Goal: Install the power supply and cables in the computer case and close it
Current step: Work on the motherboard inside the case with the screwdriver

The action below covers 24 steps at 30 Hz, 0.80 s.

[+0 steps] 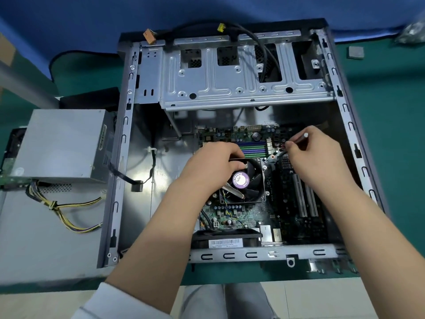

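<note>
Power supply (62, 143) sits outside the open case (358, 153), left of it, its cables (66, 210) unplugged, so nearly all is left; left hand (213, 164) grips the fan (246, 180) edge, right hand (319, 155) pinches a thin tool (296, 140) over the motherboard (287, 203)

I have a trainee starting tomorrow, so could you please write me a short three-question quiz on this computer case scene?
1. True or false: the power supply is already mounted inside the computer case.
2. Multiple choice: the left hand rests on A) the drive cage, B) the CPU cooler fan, C) the power supply.
3. Fill in: the right hand holds a thin tool with a ____ tip over the motherboard.

Key
1. False: it lies outside, left of the case, its yellow and black cables trailing loose.
2. B, at the fan's upper-left edge.
3. White.
</note>
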Tool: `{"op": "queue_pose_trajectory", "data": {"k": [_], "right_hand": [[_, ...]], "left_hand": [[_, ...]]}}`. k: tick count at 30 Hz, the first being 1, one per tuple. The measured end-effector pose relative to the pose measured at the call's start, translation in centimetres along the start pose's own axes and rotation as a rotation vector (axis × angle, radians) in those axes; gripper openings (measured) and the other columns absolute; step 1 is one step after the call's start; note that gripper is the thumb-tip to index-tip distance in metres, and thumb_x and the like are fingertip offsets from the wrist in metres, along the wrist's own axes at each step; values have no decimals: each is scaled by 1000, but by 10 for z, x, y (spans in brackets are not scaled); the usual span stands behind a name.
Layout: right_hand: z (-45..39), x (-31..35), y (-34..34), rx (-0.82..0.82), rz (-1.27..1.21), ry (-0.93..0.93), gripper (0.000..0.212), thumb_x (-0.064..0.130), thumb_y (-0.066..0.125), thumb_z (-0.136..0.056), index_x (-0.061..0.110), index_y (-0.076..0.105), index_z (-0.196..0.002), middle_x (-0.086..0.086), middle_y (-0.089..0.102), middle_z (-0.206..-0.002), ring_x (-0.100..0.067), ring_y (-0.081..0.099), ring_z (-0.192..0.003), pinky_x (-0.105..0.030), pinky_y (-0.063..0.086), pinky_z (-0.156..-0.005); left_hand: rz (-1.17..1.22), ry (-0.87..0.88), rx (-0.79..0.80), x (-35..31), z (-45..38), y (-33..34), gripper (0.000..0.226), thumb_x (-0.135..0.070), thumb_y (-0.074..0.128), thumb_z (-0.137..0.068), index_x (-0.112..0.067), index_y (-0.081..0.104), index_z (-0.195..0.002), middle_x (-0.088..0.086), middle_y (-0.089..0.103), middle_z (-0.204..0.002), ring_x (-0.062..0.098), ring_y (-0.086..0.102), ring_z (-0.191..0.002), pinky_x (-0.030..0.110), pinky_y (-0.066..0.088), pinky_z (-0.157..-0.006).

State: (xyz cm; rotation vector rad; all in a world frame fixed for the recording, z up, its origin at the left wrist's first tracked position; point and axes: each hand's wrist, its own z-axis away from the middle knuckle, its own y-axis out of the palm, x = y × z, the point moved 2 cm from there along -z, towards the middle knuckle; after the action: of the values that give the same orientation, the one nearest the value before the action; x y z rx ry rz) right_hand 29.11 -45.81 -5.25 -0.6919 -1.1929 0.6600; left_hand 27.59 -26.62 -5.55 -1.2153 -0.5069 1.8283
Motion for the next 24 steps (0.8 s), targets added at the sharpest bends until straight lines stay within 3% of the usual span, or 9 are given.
{"op": "queue_pose_trajectory", "data": {"k": [2,7,14,24], "right_hand": [[-2,-1,2,20,42,-8,5,21,58,-92,16,58,-92,9,51,-70,2,44,-61,-12,30,-48],[-3,-2,7,57,90,-39,8,12,56,-93,20,55,-90,17,48,-69,-2,46,-60,-20,29,-47],[-3,-2,9,59,140,-72,6,13,57,-92,19,56,-90,3,57,-73,-8,48,-58,-20,31,-48],[-3,-2,9,57,134,-66,4,15,57,-92,19,56,-91,12,50,-65,-7,51,-58,-20,32,-47]], "left_hand": [[5,-2,-5,0,0,1,19,-34,61,-90,-31,66,-108,-7,65,-112,17,57,-102,33,48,-86],[13,11,-17,1,1,2,17,-33,61,-90,-30,66,-107,-6,66,-111,17,58,-101,31,47,-84],[-5,24,-15,1,0,2,18,-33,60,-91,-30,66,-108,-8,65,-112,16,57,-102,33,48,-83],[-19,25,-9,-1,2,1,18,-32,59,-93,-29,65,-110,-7,66,-112,17,57,-102,35,49,-86]]}}
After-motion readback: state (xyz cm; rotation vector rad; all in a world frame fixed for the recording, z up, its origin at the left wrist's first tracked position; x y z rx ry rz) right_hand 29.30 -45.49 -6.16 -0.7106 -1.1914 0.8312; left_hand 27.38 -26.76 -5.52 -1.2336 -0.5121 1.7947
